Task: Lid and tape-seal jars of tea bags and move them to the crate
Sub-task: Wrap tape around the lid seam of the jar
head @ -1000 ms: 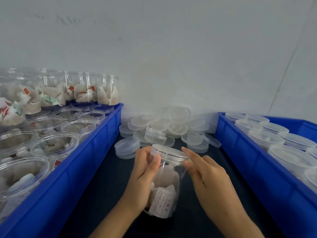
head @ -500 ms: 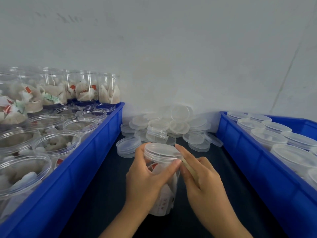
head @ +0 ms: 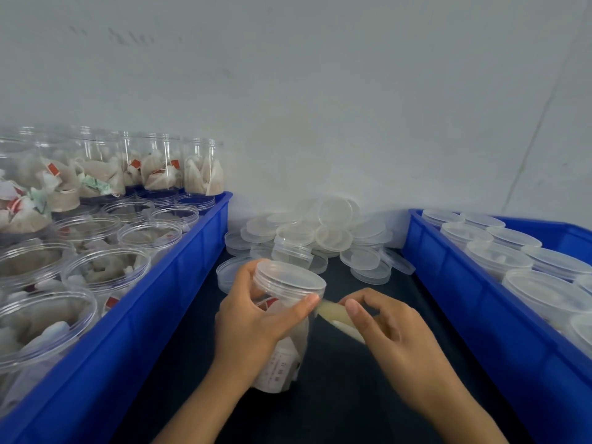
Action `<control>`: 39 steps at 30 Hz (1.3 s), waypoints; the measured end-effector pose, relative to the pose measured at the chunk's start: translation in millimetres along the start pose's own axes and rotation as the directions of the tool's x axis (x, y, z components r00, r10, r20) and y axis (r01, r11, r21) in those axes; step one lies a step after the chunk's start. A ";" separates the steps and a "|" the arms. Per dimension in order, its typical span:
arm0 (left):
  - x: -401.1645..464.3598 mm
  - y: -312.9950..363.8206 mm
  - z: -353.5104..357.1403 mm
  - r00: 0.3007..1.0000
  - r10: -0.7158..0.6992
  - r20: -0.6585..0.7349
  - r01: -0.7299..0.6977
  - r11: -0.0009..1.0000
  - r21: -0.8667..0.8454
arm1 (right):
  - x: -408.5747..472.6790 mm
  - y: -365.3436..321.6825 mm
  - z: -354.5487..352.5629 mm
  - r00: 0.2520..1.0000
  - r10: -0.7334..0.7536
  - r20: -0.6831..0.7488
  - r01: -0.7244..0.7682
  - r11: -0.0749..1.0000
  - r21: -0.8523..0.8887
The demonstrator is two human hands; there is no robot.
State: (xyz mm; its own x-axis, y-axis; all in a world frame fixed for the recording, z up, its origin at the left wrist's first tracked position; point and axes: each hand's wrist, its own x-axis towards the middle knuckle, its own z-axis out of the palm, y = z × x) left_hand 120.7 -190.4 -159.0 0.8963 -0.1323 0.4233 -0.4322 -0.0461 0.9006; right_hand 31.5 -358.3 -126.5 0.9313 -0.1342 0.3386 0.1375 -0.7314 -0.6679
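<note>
A clear jar of tea bags point(head: 283, 354) stands tilted on the dark table between two blue crates, with a clear lid point(head: 290, 278) on it. My left hand point(head: 253, 325) grips the jar just under the lid, thumb across the front. My right hand point(head: 387, 328) pinches a strip of pale tape point(head: 334, 314) that runs from the lid's rim out to the right. The blue crate point(head: 474, 318) on the right holds several lidded jars point(head: 498, 256).
The left blue crate point(head: 153, 315) is packed with open jars of tea bags point(head: 105, 270), stacked higher at the back. A heap of loose clear lids point(head: 320, 238) lies against the white wall behind the jar. Dark table surface point(head: 333, 405) shows near me.
My right hand has left the lid's edge and moved right, drawing a strip of tape out from the rim. My left hand has shifted its grip higher and the jar has tilted.
</note>
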 end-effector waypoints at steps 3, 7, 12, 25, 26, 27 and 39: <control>0.4 2.1 1.5 0.999 -0.009 0.033 0.009 1.000 -0.026 | 1.4 1.8 -7.5 0.998 -0.052 -0.037 0.043 0.976 -0.212; 2.3 1.5 1.8 0.999 -0.021 0.029 0.022 0.999 -0.030 | 6.6 7.6 -10.6 0.998 -0.063 -0.004 0.055 0.902 -0.429; 4.7 -0.8 -2.7 0.999 -0.035 0.010 0.036 0.998 -0.053 | 10.6 17.1 -15.6 0.999 0.038 0.024 -0.020 0.855 -0.518; 5.4 -0.6 -3.2 0.976 -0.108 0.188 0.151 0.961 -0.232 | 7.9 11.8 -8.0 0.996 -0.003 0.084 0.031 0.941 -0.336; 5.5 -1.1 -3.6 0.976 -0.113 0.185 0.155 0.960 -0.232 | 6.9 11.5 -7.2 0.998 -0.027 0.055 0.044 0.938 -0.344; 5.6 -1.7 -3.8 0.976 -0.115 0.185 0.157 0.960 -0.233 | 6.1 11.4 -6.2 0.998 -0.051 0.028 0.058 0.933 -0.356; 6.9 -5.5 -5.8 0.959 -0.082 0.270 0.147 0.963 -0.228 | 4.2 11.4 -10.1 0.994 -0.106 -0.004 0.090 0.861 -0.501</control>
State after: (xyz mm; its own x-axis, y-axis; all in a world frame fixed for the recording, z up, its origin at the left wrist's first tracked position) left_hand 129.8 -185.3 -160.5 0.8684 -0.3910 0.3051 -0.2616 0.1616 0.9516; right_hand 33.6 -374.0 -125.9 0.9100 -0.0586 0.4105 0.0332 -0.9765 -0.2130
